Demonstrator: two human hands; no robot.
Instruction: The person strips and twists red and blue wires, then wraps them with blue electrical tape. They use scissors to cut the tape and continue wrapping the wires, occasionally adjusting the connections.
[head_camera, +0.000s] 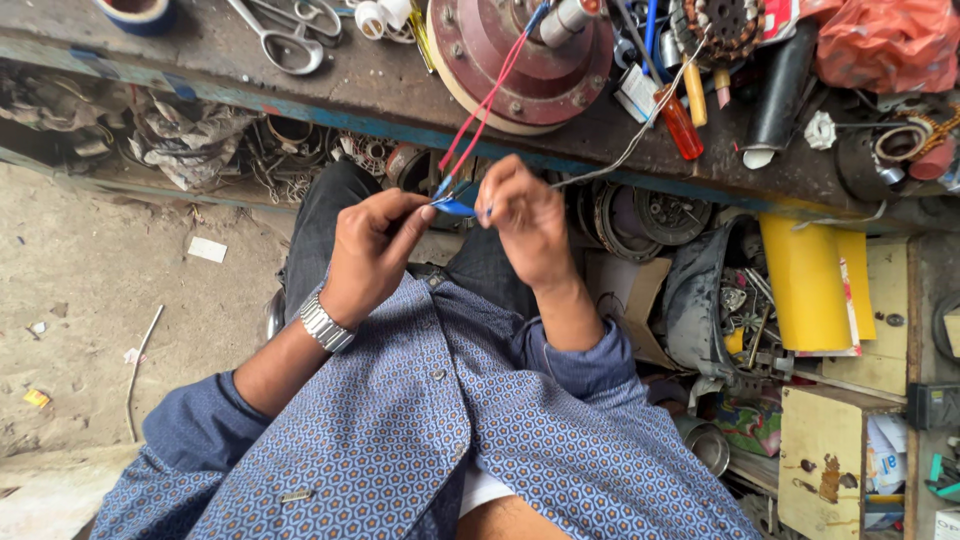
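Where bench edge (300, 105) nears, hands pinch blue wire (458, 205).

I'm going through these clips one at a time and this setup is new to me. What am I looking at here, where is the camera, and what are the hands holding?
There is no machine here, only a person working with bare hands. The single picture comes from a camera worn on the person's head, looking down over a blue patterned shirt at the lap.

The left hand, with a metal wristwatch, and the right hand meet in front of the body. Together they pinch a small blue piece where the red and blue wires end. Exactly what the blue piece is cannot be told.

Those wires run up to a round dark-red metal part on a worn workbench. Also on the bench lie scissors, a screwdriver with an orange handle and a black tube. A yellow roll stands below, at the right.
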